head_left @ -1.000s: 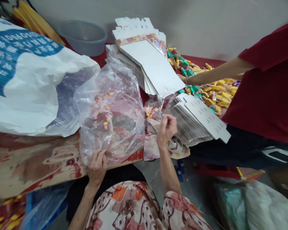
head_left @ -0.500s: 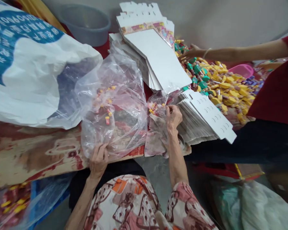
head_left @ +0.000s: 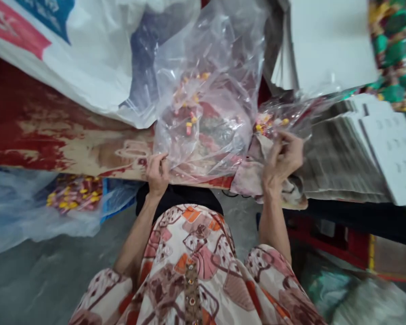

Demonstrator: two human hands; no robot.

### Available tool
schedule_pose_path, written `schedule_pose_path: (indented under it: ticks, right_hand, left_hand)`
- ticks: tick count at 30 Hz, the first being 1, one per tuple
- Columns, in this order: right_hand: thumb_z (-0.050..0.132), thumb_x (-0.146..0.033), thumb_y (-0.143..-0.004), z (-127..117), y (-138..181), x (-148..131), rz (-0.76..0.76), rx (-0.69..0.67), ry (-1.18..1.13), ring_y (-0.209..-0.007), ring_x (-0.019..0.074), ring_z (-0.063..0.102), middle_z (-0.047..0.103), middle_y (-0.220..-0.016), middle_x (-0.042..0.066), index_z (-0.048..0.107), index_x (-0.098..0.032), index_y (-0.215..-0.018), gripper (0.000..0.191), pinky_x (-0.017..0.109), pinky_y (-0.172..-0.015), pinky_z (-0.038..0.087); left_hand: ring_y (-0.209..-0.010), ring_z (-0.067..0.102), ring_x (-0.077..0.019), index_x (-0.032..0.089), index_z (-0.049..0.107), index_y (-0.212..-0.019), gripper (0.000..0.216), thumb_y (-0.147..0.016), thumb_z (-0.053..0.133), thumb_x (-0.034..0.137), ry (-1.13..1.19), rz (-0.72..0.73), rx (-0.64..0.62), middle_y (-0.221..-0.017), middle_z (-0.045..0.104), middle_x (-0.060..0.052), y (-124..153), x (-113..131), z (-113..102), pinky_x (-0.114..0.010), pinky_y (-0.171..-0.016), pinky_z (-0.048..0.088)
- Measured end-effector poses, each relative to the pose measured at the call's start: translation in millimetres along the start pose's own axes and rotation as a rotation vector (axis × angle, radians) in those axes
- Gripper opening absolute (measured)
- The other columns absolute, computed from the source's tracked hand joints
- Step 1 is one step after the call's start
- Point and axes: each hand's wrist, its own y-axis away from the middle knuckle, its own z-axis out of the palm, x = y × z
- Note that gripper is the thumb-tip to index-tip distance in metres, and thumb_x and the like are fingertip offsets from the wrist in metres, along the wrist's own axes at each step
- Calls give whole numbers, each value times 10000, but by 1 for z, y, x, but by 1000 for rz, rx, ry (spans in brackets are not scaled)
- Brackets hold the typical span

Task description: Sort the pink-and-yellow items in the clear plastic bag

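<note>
A big clear plastic bag [head_left: 209,90] with a few small red and yellow pieces inside lies on the worn red table [head_left: 54,135]. My left hand [head_left: 157,171] pinches the bag's near edge at the table's front. My right hand [head_left: 282,160] is closed on a smaller crumpled clear bag [head_left: 280,117] holding several small colourful pieces, over a stained cloth [head_left: 253,180] beside a stack of flat white card blanks [head_left: 368,149].
A large white sack with blue and red print [head_left: 81,49] lies at the back left. Green and yellow small items [head_left: 395,49] pile at the far right. Under the table, a clear bag of yellow pieces [head_left: 71,198] rests on the grey floor.
The view has tilted down and closer. My right hand stays on the small bag, my left on the big bag's edge. The other person's arm is out of view.
</note>
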Motion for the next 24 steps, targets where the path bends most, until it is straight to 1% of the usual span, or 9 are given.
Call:
schedule_pose_path:
  ticks: [2,4,6,8,12,14,17,21,24]
  right_hand:
    - [431,-400,-1175,12,35,-18,-74,-249,-33,-968,254,690,774,-1113,125,776,-195,-1179,401,431,-896,552]
    - [444,-353,-1159,26,70,-39,-110,-428,-82,-993,255,710,785,-1089,104,781,-211,-1147,365,419,-901,562]
    - [471,-303,-1157,38,99,-61,-128,-508,-157,-1038,245,718,792,-1123,103,783,-220,-1168,323,396,-932,563]
    - [509,-270,-1165,49,119,-82,-200,-596,-231,-1097,240,718,798,-1171,109,783,-225,-1233,287,382,-971,545]
    - [598,-284,-1176,68,135,-110,-399,-801,-250,-1096,231,711,810,-1192,105,787,-227,-1251,211,363,-949,486]
    - [594,-317,-1190,74,136,-113,-433,-833,-213,-1044,227,705,814,-1154,99,792,-223,-1201,219,366,-917,459]
    - [556,-327,-1208,76,136,-110,-436,-806,-220,-1005,219,706,820,-1124,91,796,-223,-1139,271,372,-910,442]
    - [513,-294,-1214,73,141,-108,-410,-688,-306,-1108,221,730,825,-1146,103,794,-209,-1164,298,367,-938,459]
    - [517,-295,-1211,74,145,-114,-435,-702,-307,-1167,227,732,822,-1236,116,800,-221,-1193,293,374,-964,464]
  left_hand:
    - [-1123,733,-253,176,767,-1151,304,-1112,504,324,-27,-37,-74,-1131,782,-145,1,-8,2,-402,-1053,589]
    - [-1133,721,-260,176,761,-1160,283,-1107,514,304,0,-58,-89,-1147,770,-150,3,-13,4,-399,-1041,583]
    - [-1117,714,-257,176,753,-1159,265,-1112,521,296,62,-76,-55,-1142,756,-143,5,-15,4,-387,-1019,581]
    - [-1078,711,-242,178,751,-1149,249,-1117,537,301,105,-96,-6,-1127,742,-128,6,-16,3,-368,-1000,577]
    - [-1050,712,-224,180,750,-1128,237,-1122,555,316,139,-119,63,-1106,736,-111,7,-14,2,-354,-998,575]
    - [-1071,717,-227,182,743,-1123,241,-1124,554,332,142,-141,88,-1102,741,-110,7,-14,2,-361,-1014,579]
    - [-1072,726,-225,186,728,-1115,247,-1122,550,357,141,-193,110,-1099,744,-108,8,-14,3,-363,-1016,591]
    - [-1042,735,-215,184,733,-1111,262,-1115,546,367,162,-200,128,-1088,754,-108,9,-14,4,-345,-982,600]
    - [-1049,731,-217,190,736,-1102,273,-1122,541,380,153,-211,108,-1087,756,-110,8,-13,3,-348,-993,599]
